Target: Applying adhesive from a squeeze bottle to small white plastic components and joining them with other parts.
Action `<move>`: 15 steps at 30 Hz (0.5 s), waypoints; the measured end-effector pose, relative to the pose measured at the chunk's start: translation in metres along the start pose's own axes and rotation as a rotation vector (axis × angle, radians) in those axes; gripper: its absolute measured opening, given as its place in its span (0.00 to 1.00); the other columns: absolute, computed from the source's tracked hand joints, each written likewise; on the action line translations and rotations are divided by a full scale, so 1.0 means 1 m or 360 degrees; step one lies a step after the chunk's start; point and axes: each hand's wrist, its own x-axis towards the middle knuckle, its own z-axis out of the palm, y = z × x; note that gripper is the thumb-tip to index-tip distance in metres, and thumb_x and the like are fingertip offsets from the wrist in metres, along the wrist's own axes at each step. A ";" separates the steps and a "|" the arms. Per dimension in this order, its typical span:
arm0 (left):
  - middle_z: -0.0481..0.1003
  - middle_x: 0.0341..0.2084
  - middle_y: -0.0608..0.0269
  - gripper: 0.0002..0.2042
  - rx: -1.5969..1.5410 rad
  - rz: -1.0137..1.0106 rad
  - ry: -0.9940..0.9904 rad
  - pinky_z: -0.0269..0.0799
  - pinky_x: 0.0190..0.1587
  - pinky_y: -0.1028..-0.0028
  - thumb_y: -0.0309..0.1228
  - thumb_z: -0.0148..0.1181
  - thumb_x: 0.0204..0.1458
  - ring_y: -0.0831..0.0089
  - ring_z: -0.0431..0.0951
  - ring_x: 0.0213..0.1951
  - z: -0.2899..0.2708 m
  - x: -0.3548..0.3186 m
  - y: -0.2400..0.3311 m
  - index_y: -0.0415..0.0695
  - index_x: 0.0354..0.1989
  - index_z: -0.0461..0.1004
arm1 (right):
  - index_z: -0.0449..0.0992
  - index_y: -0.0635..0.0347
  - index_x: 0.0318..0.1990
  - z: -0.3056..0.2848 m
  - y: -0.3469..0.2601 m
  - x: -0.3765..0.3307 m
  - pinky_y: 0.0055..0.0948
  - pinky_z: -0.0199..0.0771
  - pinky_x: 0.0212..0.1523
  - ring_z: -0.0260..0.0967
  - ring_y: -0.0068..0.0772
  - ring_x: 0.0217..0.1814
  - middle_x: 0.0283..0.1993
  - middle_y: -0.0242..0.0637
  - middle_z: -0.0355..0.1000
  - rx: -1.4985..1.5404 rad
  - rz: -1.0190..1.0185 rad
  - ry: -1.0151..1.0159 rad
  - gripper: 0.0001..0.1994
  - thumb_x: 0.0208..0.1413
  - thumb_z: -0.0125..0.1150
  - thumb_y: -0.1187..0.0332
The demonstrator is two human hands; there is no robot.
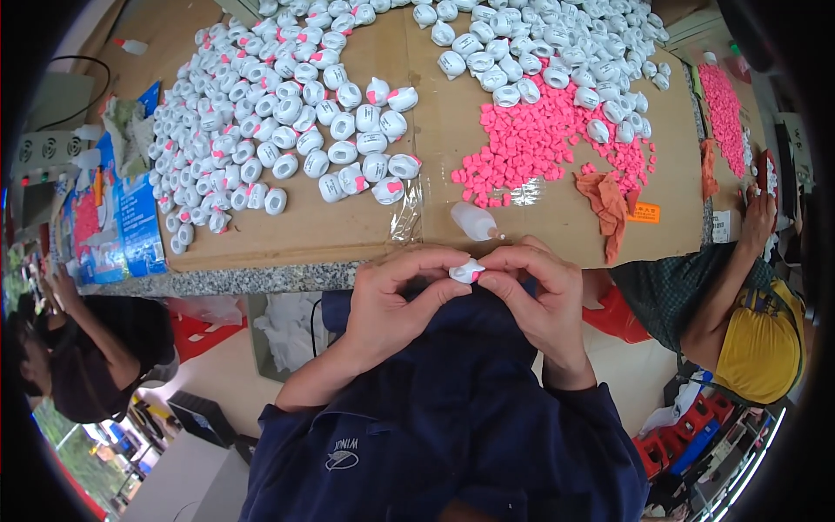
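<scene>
Head view, white piece [464, 271]: I see it at the desk's [252, 281] near edge, directly between both sets of fingers.
Left hand [383, 300]: thumb and index grasp its white side.
Right hand [541, 296]: thumb and index pinch its pink end.
Long axis: roughly left-right, I judge, along that edge.
Nearer hand: neither; both touch.
Bottle [472, 221]: just beyond, toward the far edge.

Ahead of the left hand [383, 300], bare cardboard [335, 233] is offering open room, with white hollow shells [287, 109] crowding its far side. A narrow lane is running between them and the pink pieces [522, 143]. A translucent squeeze bottle [474, 222] is obstructing the way just beyond the right hand [546, 300]; a crumpled orange cloth [606, 206] is cluttering the right.
</scene>
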 end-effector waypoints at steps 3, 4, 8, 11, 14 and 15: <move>0.76 0.35 0.56 0.12 0.0293 0.0206 0.0039 0.73 0.41 0.77 0.17 0.62 0.43 0.73 0.77 0.38 0.001 0.001 0.001 0.36 0.38 0.75 | 0.77 0.64 0.29 0.001 0.006 0.004 0.21 0.63 0.32 0.65 0.25 0.30 0.27 0.34 0.71 -0.0120 -0.0236 0.0055 0.07 0.39 0.66 0.78; 0.76 0.34 0.55 0.12 0.0436 0.0364 0.0040 0.73 0.40 0.77 0.17 0.63 0.41 0.72 0.77 0.37 0.000 0.002 0.001 0.37 0.37 0.76 | 0.77 0.64 0.28 0.001 0.009 0.005 0.22 0.63 0.32 0.64 0.27 0.30 0.27 0.35 0.71 -0.0202 -0.0382 0.0102 0.07 0.38 0.66 0.78; 0.76 0.34 0.54 0.12 0.0534 0.0484 0.0072 0.73 0.38 0.76 0.18 0.65 0.40 0.70 0.77 0.36 0.002 0.003 0.001 0.38 0.35 0.76 | 0.77 0.63 0.28 0.005 0.013 0.003 0.24 0.63 0.32 0.64 0.29 0.31 0.27 0.34 0.71 -0.0192 -0.0449 0.0165 0.07 0.37 0.67 0.78; 0.76 0.34 0.54 0.11 0.0571 0.0508 0.0099 0.72 0.38 0.76 0.19 0.65 0.39 0.70 0.77 0.36 0.002 0.001 0.003 0.38 0.35 0.76 | 0.77 0.63 0.27 0.008 0.013 0.001 0.24 0.63 0.32 0.64 0.29 0.30 0.26 0.35 0.70 -0.0178 -0.0463 0.0183 0.07 0.37 0.66 0.78; 0.76 0.34 0.54 0.11 0.0599 0.0530 0.0083 0.73 0.38 0.76 0.19 0.65 0.40 0.70 0.77 0.36 -0.001 0.003 0.000 0.38 0.35 0.76 | 0.76 0.63 0.27 0.011 0.014 0.002 0.24 0.63 0.31 0.63 0.29 0.30 0.26 0.35 0.70 -0.0160 -0.0441 0.0222 0.06 0.38 0.66 0.79; 0.76 0.34 0.55 0.12 0.0607 0.0510 0.0073 0.73 0.38 0.76 0.19 0.65 0.40 0.69 0.77 0.36 -0.002 0.002 0.001 0.38 0.35 0.76 | 0.76 0.64 0.27 0.012 0.014 0.001 0.24 0.63 0.31 0.63 0.29 0.30 0.26 0.35 0.70 -0.0148 -0.0424 0.0233 0.06 0.37 0.66 0.79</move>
